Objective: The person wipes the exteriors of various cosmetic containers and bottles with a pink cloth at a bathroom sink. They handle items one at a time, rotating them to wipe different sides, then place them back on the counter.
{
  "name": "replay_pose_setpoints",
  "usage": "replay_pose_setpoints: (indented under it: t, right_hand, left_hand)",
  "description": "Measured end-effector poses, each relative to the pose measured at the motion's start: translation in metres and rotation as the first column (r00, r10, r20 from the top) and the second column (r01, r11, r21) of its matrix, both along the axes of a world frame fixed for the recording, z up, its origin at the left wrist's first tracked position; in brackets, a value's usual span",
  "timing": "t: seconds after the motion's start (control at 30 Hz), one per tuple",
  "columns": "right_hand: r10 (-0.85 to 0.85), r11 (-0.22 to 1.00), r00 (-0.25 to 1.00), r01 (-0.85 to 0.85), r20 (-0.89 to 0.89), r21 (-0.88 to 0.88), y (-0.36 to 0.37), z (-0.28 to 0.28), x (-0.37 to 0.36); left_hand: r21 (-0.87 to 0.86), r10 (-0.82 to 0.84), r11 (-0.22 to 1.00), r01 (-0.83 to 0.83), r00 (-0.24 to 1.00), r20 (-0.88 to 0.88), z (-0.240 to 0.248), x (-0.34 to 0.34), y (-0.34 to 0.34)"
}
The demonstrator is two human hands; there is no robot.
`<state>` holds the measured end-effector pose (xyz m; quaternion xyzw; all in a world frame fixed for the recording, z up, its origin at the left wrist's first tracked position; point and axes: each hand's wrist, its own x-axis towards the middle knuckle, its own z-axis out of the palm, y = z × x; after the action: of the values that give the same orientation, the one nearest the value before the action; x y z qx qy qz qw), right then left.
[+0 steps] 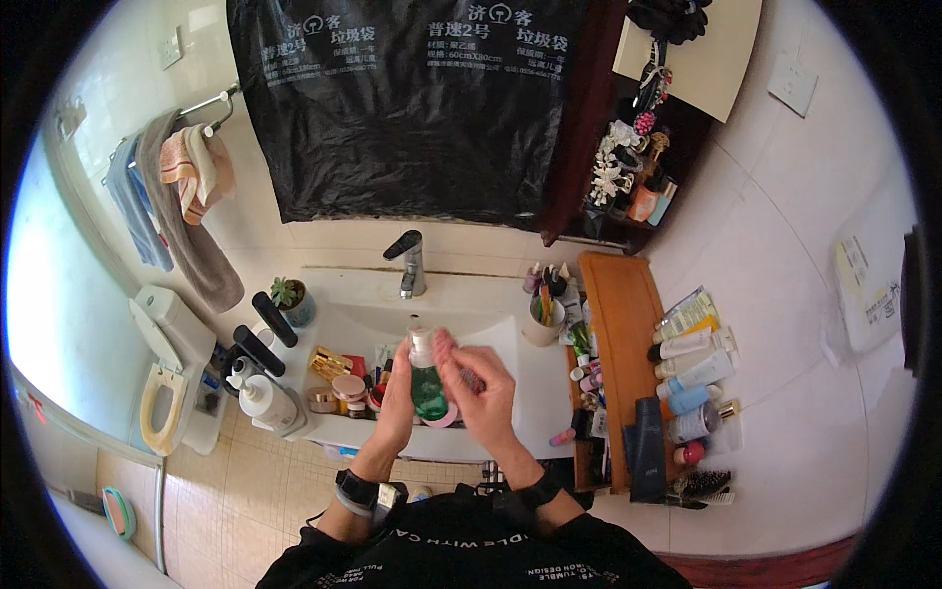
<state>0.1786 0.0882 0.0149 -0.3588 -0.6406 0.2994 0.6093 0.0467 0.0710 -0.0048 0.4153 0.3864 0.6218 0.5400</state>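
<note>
- Black plastic sheet [402, 162] above the basin: white Chinese characters in two matching blocks—large headings, smaller lines below mixing in digits and Latin letters, each with a round emblem.
- Black shirt [461, 564]: white Latin capitals in an arc, smaller blocks either side.
- White package [869, 285] at right: dark characters—partly too blurred to make out.

The faucet [413, 273] stands behind the bottle [428, 391].

Green bottle [429, 387] between left hand [394, 404] and right hand [488, 401], above a white sink [491, 328] with chrome faucet [410, 267]
</note>
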Motion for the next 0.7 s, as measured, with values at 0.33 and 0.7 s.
replay_pose_setpoints:
  t: [0.33,0.7]
  right_hand:
    - [0.047,0.995,0.991,-0.058,0.126,0.085,-0.012,0.000,0.002]
    - [-0.060,0.959,0.947,-0.033,0.315,0.281,-0.007,0.011,0.000]
  left_hand:
    - [-0.059,-0.111,0.988,0.144,0.916,0.384,0.003,0.002,-0.002]
    - [0.135,0.080,0.990,-0.048,0.967,-0.241,0.009,0.003,0.000]
